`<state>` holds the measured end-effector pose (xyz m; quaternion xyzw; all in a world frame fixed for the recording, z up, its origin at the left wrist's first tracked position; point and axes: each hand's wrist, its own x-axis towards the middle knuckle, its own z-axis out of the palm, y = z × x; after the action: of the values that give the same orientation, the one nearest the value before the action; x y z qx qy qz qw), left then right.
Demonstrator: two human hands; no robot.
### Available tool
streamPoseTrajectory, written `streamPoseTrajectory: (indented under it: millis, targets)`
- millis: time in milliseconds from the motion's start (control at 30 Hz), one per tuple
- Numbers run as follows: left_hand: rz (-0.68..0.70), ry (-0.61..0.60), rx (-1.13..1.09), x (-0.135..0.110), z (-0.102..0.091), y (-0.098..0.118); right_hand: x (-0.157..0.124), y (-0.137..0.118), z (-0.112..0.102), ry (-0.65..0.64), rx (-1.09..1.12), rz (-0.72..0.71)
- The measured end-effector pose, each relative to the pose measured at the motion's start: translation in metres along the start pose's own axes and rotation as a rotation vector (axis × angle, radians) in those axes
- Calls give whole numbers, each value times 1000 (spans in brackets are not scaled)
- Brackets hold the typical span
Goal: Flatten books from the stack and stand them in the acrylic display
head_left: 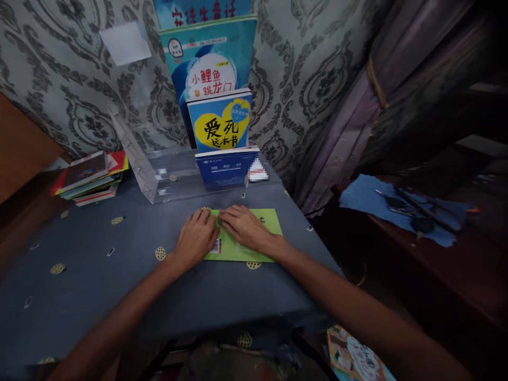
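Observation:
A thin lime-green booklet (248,253), with a barcode near its lower left and dark lettering at its upper right, lies flat on the cloth-covered table. My left hand (197,233) rests over its left end, fingers lying forward and slightly bent. Across its middle, my right hand (244,225) lies flat with the fingers stretched to the left. The two hands' fingertips nearly meet. Both hands cover part of the cover. Just beyond them, a clear tiered stand (178,193) bears a dark blue booklet (228,172) in front.
Behind it stand a blue book with a yellow heart (220,124) and a teal book (212,58). Several books lie stacked (93,174) at the left. A blue cloth (365,198) with scissors (392,202) sits on a side surface. A colourful book (353,354) is below the table edge.

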<state>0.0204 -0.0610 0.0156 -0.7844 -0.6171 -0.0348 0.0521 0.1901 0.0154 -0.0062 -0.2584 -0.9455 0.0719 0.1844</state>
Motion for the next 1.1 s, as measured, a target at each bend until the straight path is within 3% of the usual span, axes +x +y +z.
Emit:
streamPoseTrajectory:
  millis: [100,200,667,933,1100]
  targets:
    - [60,114,-104,6,25,-10,-1,-1,6,-7,36,-64]
    - [58,144,-158,8,38,-13,0,1,9,-25,47,-80]
    - [49,79,-89,8,31,-9,0,6,-7,-78,97,-15]
    - [51,44,-83,3,36,-11,0,30,-31,-162,-11,109]
    - [273,-44,-102,-8,36,-9,-2,38,-30,-136,-1,93]
